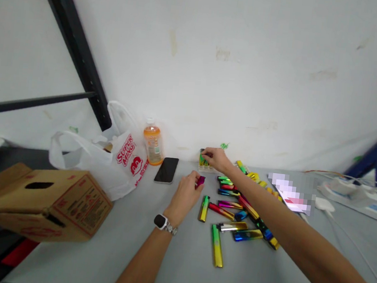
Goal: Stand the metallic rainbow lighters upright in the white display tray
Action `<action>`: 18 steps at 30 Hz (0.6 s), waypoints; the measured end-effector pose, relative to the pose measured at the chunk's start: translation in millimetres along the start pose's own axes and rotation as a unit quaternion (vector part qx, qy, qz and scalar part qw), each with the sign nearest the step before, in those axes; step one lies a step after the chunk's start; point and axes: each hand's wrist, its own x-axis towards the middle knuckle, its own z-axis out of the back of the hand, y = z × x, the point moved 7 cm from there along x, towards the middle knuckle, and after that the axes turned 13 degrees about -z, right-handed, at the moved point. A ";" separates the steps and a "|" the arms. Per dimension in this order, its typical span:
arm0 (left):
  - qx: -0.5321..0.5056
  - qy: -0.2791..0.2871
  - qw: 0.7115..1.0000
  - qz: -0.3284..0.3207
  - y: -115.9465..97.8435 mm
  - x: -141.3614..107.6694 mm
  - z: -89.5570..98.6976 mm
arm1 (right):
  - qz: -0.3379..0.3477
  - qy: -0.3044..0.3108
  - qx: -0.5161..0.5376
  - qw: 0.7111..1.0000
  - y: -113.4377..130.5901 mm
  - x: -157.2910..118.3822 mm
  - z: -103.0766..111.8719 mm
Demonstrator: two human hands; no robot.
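Observation:
My left hand (187, 190), with a watch on the wrist, is closed around a small shiny magenta lighter (201, 180); most of it is hidden by the fingers. Farther back, my right hand (216, 159) pinches at a green lighter (206, 160) in a small clear holder (210, 169) against the wall. The fingers partly cover that lighter. Under and beside my right forearm lies a loose spread of shiny lighters in several colours. A green-and-yellow lighter (204, 208) lies closest to my left hand, and a longer green-and-yellow one (217, 246) is nearer the front.
A black phone (166, 170) and an orange drink bottle (154, 145) are at the back left. Beside them stand a white plastic bag (121, 165) and a cardboard box (75, 206). On the right are a blurred-out lit screen (288, 193), a power strip (356, 194) and cables.

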 end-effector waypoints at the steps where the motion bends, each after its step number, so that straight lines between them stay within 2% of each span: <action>1: -0.027 -0.017 0.999 0.004 0.5 1.1 1.1 | 0.009 -0.010 -0.022 1.000 2.3 -1.1 2.7; 5: -0.131 -0.066 0.989 0.009 0.0 4.9 5.1 | 0.034 -0.054 -0.127 0.990 9.2 -6.9 11.6; 8: -0.185 -0.100 0.978 0.001 -0.6 6.5 8.0 | 0.025 -0.038 -0.170 0.984 9.7 -9.6 8.5; 11: -0.208 -0.128 0.970 -0.015 -0.4 7.3 9.0 | 0.008 -0.036 -0.168 0.985 12.3 -14.8 5.9; 14: -0.222 -0.143 0.964 -0.015 -0.1 7.4 6.7 | -0.021 -0.065 -0.086 0.994 17.9 -30.1 11.7; 16: -0.226 -0.146 0.963 -0.024 -4.4 7.4 5.5 | -0.067 -0.079 0.031 0.994 17.0 -47.6 17.8; 18: -0.211 -0.156 0.964 -0.046 -13.7 6.9 6.9 | -0.144 -0.026 0.158 0.976 11.2 -68.5 12.4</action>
